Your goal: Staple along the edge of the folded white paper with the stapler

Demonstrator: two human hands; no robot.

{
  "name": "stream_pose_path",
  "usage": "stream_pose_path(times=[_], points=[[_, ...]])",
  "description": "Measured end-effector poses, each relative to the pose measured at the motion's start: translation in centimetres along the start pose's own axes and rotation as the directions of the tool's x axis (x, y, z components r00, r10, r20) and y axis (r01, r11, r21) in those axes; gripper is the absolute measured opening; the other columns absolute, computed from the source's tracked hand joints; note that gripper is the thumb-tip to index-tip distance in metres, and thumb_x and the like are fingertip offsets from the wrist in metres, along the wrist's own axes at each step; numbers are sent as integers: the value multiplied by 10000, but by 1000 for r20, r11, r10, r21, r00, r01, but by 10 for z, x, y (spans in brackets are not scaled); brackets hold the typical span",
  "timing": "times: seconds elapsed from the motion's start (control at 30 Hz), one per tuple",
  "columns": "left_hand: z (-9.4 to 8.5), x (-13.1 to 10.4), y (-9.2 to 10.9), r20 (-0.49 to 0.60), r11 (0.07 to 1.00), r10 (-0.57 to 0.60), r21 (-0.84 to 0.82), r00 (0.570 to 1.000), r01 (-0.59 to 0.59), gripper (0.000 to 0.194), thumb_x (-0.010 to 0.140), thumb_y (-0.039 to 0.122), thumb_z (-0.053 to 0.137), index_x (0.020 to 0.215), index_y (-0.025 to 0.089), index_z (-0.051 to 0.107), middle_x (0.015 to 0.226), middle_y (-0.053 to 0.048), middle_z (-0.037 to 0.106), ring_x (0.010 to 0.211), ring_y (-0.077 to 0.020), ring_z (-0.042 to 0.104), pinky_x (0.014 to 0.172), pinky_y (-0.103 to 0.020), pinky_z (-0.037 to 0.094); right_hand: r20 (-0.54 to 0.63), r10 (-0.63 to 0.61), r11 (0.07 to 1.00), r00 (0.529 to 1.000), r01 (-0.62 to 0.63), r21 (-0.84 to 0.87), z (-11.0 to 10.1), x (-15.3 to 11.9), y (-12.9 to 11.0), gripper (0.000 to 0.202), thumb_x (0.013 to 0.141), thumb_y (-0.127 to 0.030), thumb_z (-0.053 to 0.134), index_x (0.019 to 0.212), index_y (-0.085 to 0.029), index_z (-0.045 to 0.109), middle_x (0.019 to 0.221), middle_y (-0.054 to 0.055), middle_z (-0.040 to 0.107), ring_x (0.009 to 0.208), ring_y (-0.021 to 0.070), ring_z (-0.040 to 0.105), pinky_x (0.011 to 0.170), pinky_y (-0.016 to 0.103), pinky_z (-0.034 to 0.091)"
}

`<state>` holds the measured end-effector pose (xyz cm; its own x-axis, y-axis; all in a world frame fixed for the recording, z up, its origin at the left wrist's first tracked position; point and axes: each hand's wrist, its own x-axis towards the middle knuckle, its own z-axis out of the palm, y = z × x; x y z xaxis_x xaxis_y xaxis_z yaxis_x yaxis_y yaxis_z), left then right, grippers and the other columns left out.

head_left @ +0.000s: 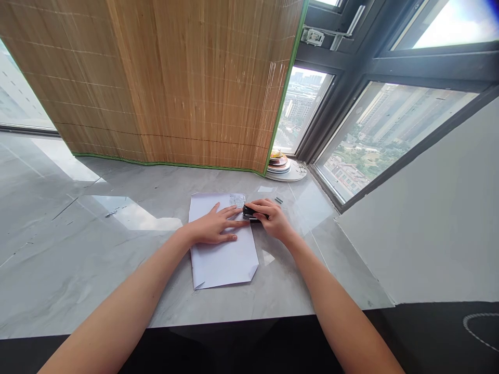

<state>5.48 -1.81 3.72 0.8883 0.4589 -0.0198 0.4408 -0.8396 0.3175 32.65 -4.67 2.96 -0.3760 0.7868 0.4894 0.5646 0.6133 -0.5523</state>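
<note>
White sheets of paper [220, 265] lie on the grey marble sill, with the lower corners curled or folded. My left hand [214, 224] rests flat on the paper, fingers spread toward the right edge. My right hand [273, 218] is wrapped round a black stapler [253, 210], whose front end sits at the paper's right edge, close to my left fingertips. A small block of printed text [237, 199] shows near the paper's top right corner. Just beyond my right hand lies a small strip of staples [278, 200].
A bamboo blind [187, 88] with green edging hangs down to the back of the marble sill [117, 270]. Stacked plates [278, 167] stand in the back corner beside the window frame [339, 111]. A white wall [432, 223] closes off the right side.
</note>
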Motion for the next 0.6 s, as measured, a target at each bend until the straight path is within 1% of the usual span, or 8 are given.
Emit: stream_pose_path(times=[0.17, 0.3, 0.4, 0.6], points=[[1, 0, -1, -14, 1000, 11, -20, 1000, -12, 584, 1037, 574, 504, 1600, 512, 363, 1759, -9, 189, 1606, -363, 217, 1271, -679, 59, -31, 22, 998, 999, -20, 52, 0, 1, -1, 449, 981, -114, 557, 1340, -326, 722, 1198, 50, 739, 1049, 239, 634, 957, 422, 520], [0, 0, -1, -13, 1000, 11, -21, 1000, -11, 592, 1037, 571, 508, 1605, 508, 352, 1760, -17, 184, 1609, -362, 206, 1268, -684, 54, -6, -4, 1000, 1000, 4, 16, 1, 0, 0, 447, 982, -115, 557, 1327, -340, 730, 1192, 45, 742, 1006, 236, 620, 939, 431, 516], [0, 0, 0, -8, 1000, 16, -19, 1000, -17, 594, 1038, 577, 502, 1606, 518, 339, 1759, -16, 192, 1611, -361, 201, 1263, -696, 53, 13, -2, 1000, 1000, 2, -19, 1, -2, 1, 466, 989, -109, 546, 1342, -361, 719, 1207, 36, 739, 1005, 239, 609, 947, 446, 498], [2, 1, 0, -41, 999, 25, -30, 999, -26, 577, 1036, 584, 497, 1595, 509, 378, 1750, -12, 235, 1606, -361, 220, 1277, -667, 57, 32, 7, 998, 999, -5, -57, 1, -2, -1, 478, 997, -110, 534, 1351, -376, 714, 1219, 34, 738, 1011, 248, 600, 948, 454, 487]])
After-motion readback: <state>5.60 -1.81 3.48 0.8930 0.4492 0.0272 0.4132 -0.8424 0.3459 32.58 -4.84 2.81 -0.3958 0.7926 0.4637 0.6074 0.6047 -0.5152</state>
